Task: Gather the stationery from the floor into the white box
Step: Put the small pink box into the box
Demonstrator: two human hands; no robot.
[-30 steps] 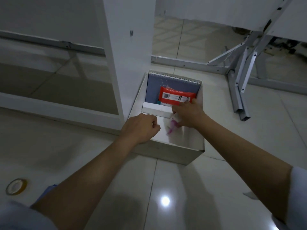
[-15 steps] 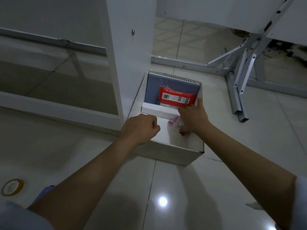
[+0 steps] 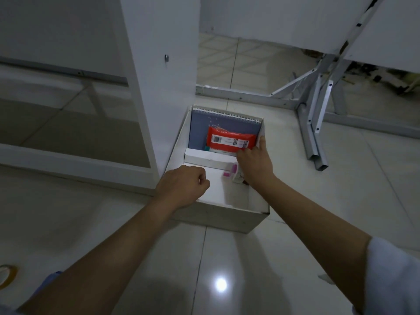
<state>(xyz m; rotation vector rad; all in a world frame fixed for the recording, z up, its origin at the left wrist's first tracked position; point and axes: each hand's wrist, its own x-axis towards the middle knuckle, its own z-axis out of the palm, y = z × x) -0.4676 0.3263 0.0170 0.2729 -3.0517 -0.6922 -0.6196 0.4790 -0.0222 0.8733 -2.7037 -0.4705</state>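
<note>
Pale glossy floor tiles (image 3: 227, 258) fill most of the view, with a bright lamp glare on them down near the bottom. Behind that stands a big white furniture panel (image 3: 159, 64), and off to the right a grey metal frame (image 3: 316, 123) sits on the tiles.

Next down in size is the white box (image 3: 227, 214), sitting on the floor right up against the panel's foot. Leaning upright at its far wall is a blue spiral notebook (image 3: 204, 126), and in front of that a red packet (image 3: 231, 139) with a barcode label. A white cardboard flap (image 3: 204, 158) lies across the middle of the box.

The left hand (image 3: 181, 189) is curled into a loose fist over the box's near left rim; can't really tell if its fingers are gripping the edge or nothing at all. The right hand (image 3: 254, 162) reaches into the box, thumb up against the right wall, fingers curled down at the packet's lower right corner. Just beside it lies a small pink and white item (image 3: 229, 173), too blurry to name.

Far bottom left, a roll of tape (image 3: 8, 275) is on the floor, well apart from the box.
</note>
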